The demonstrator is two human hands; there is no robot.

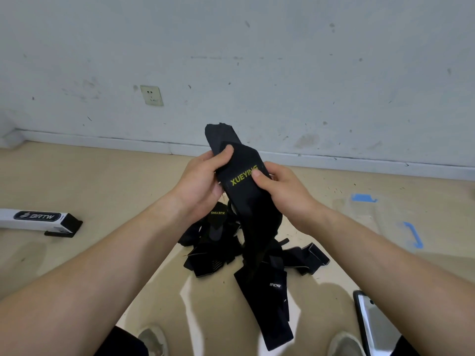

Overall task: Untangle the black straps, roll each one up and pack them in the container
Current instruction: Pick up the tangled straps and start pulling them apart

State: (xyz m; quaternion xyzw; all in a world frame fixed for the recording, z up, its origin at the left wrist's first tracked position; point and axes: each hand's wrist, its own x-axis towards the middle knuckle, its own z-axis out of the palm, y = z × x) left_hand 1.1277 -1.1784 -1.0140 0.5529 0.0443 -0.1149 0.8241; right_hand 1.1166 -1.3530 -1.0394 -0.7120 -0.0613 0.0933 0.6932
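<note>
Left hand [203,181] and right hand [282,191] grip one XUEYING strap [244,160], not yet rolled; below them the other straps [218,253] lie tangled, the clear container [380,222] seemingly unfilled.

a bare indoor room — scuffed wall [282,60], socket [151,95], beige floor [102,181].

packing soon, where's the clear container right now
Head view: the clear container sits on the floor at the right, beyond the right forearm, right of the black strap pile.
</note>
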